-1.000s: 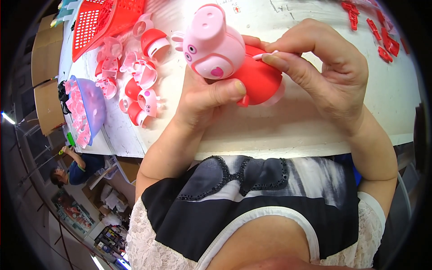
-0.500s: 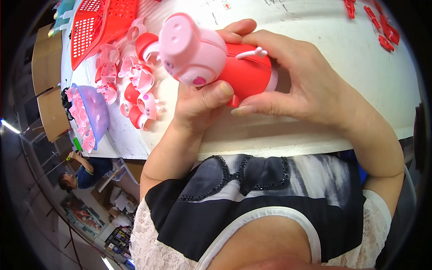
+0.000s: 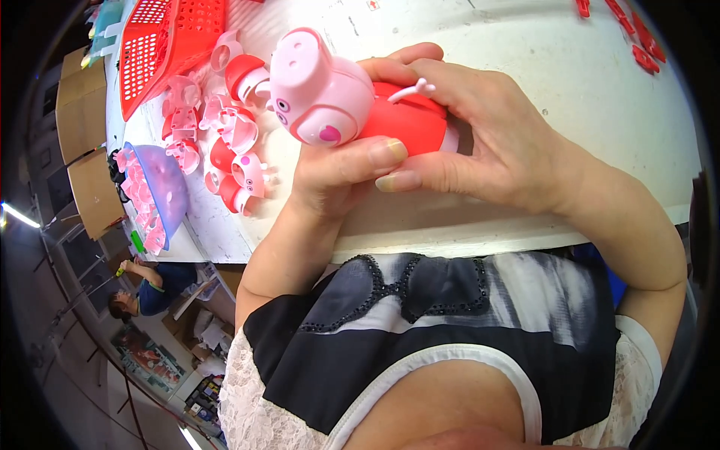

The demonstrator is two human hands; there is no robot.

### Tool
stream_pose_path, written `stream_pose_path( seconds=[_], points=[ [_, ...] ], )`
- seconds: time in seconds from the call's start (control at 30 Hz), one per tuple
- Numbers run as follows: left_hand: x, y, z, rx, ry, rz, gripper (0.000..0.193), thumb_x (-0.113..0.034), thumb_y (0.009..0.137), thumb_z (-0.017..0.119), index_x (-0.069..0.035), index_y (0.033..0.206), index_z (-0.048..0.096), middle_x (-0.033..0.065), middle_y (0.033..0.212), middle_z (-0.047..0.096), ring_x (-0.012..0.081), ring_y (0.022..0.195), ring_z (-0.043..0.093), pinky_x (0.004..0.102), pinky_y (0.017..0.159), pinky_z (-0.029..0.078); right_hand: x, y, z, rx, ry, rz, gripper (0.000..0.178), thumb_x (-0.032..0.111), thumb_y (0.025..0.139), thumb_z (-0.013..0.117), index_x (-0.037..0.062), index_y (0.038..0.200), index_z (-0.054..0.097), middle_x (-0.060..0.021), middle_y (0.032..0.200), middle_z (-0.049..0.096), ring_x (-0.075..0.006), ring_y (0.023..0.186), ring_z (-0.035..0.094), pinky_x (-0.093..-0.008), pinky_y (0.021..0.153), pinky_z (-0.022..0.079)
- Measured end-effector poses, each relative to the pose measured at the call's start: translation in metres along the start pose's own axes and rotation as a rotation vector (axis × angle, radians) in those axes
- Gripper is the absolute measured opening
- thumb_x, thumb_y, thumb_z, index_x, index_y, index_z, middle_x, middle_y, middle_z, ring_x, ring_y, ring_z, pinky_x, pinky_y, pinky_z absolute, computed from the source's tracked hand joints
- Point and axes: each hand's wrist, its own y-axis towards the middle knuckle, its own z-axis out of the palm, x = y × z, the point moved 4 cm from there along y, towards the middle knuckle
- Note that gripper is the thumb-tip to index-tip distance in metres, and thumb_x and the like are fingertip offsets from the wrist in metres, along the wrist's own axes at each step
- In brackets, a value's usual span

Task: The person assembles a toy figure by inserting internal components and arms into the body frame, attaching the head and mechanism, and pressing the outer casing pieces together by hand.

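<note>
A pink and red toy pig (image 3: pixel 330 101) lies sideways between my two hands, just above the white table. Its pink head with the round snout points to the left, its red body to the right, and a thin pink arm sticks up from the body. My left hand (image 3: pixel 337 169) is wrapped round the pig from below, thumb laid along the red body near the head. My right hand (image 3: pixel 495 127) clasps the body's right end, with its thumb tip close to the left thumb. The fingers under the toy are partly hidden.
Left of the toy lie several pink and red pig parts (image 3: pixel 244 172). Beyond them stand a red perforated basket (image 3: pixel 199 37) and a bluish bowl (image 3: pixel 166 187) heaped with pink pieces. Small red parts (image 3: pixel 646 60) lie at the far right. Another person (image 3: pixel 150 289) is at the lower left.
The pig has turned slightly, so both eyes now show. My left thumb has slid further right along the red body, nearer the right thumb. Both hands keep their hold.
</note>
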Motion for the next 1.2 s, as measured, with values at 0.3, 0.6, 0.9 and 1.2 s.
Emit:
stream_pose_path(
  seconds=[0.3,0.6,0.9,1.2],
  points=[
    [-0.004,0.004,0.004,0.057,0.067,0.035,0.068,-0.022,0.063,0.068,0.003,0.121,0.043,0.0179,0.128,0.041,0.0254,0.107,0.050,0.0362,0.092,0.041,0.000,0.002,0.002,0.019,-0.022,0.003,0.052,0.022,0.074,0.070,-0.0015,0.115,0.047,-0.0135,0.090,0.058,-0.0216,0.082,0.057,-0.0291,0.074,0.044],
    [-0.010,0.006,-0.003,0.039,0.092,0.048,0.085,-0.034,0.064,0.076,0.005,0.127,0.036,0.0152,0.119,0.049,0.0242,0.103,0.054,0.0335,0.090,0.043,-0.010,0.005,-0.003,-0.046,0.497,0.126,0.053,0.026,0.078,0.068,-0.0026,0.116,0.044,-0.0106,0.101,0.053,-0.0166,0.092,0.053,-0.0260,0.076,0.044],
    [-0.003,0.009,-0.003,0.139,0.105,0.119,0.090,-0.030,0.062,0.080,0.004,0.129,0.032,0.0146,0.120,0.048,0.0249,0.107,0.052,0.0329,0.090,0.044,-0.001,0.005,-0.013,0.019,-0.032,0.062,0.043,0.022,0.080,0.066,-0.0006,0.112,0.048,-0.0065,0.096,0.056,-0.0130,0.085,0.055,-0.0246,0.074,0.045],
    [-0.006,0.007,-0.010,-0.043,-0.003,0.181,0.062,-0.005,0.075,0.066,0.001,0.127,0.034,0.0156,0.121,0.047,0.0245,0.110,0.050,0.0376,0.092,0.046,-0.009,0.009,-0.015,-0.207,0.130,0.115,0.037,0.021,0.085,0.059,0.0019,0.115,0.048,-0.0065,0.098,0.057,-0.0102,0.088,0.053,-0.0233,0.077,0.044]
  ],
)
